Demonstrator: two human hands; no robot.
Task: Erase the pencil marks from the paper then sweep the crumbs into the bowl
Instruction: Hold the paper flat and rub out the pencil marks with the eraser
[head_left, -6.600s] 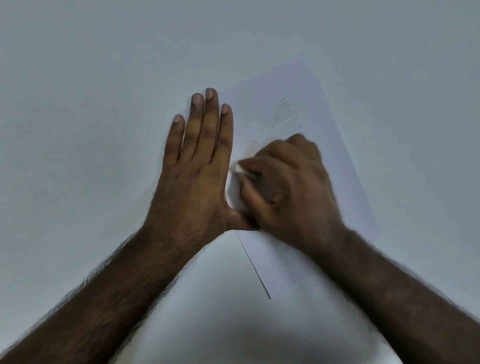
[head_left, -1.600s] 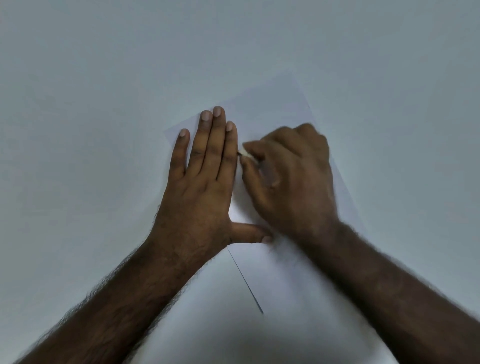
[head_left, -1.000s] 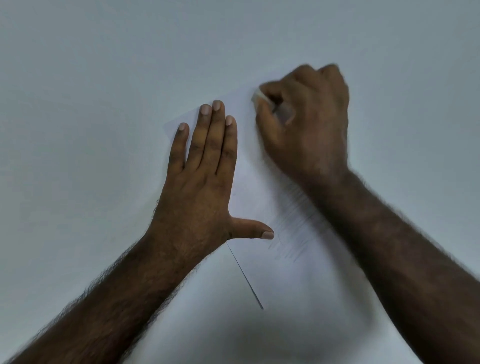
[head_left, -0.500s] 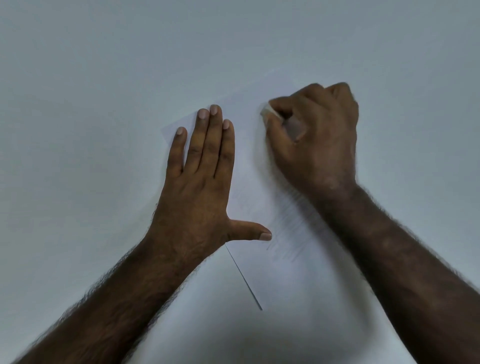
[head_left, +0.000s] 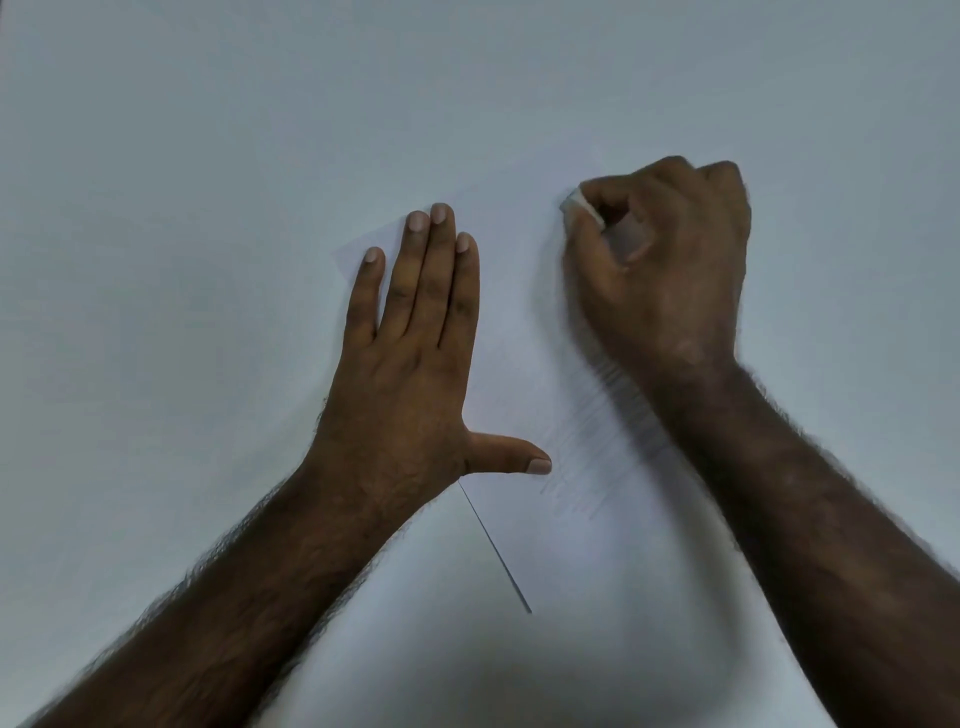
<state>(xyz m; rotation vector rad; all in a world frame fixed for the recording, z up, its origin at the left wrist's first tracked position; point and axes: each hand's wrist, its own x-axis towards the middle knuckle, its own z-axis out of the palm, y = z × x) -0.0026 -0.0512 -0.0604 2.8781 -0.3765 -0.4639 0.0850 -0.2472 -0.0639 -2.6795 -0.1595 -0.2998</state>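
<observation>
The table (head_left: 182, 156) is a plain pale surface that fills the whole view. On it lies a white sheet of paper (head_left: 524, 322), turned at an angle so that one corner points away from the person and another shows just left of the left little finger. Its near left edge shows as a thin dark line running from the left wrist toward the near side of the table.

The left hand (head_left: 410, 358) lies flat on the left part of the paper, palm down, four fingers straight and close together pointing away, the thumb stretched out sideways to the right. It holds nothing and presses the sheet down.

The right hand (head_left: 660, 265) sits at the far right part of the paper, well apart from the left hand. Its fingers are curled into a loose fist and clamped on a small white eraser (head_left: 584, 208), which sticks out at the upper left of the fist, between thumb and forefinger. The hand is slightly blurred.

Faint grey pencil marks (head_left: 587, 467), a patch of slanted strokes, lie on the paper just right of the left thumb tip and beside the right wrist and forearm. No bowl or crumbs can be made out.
</observation>
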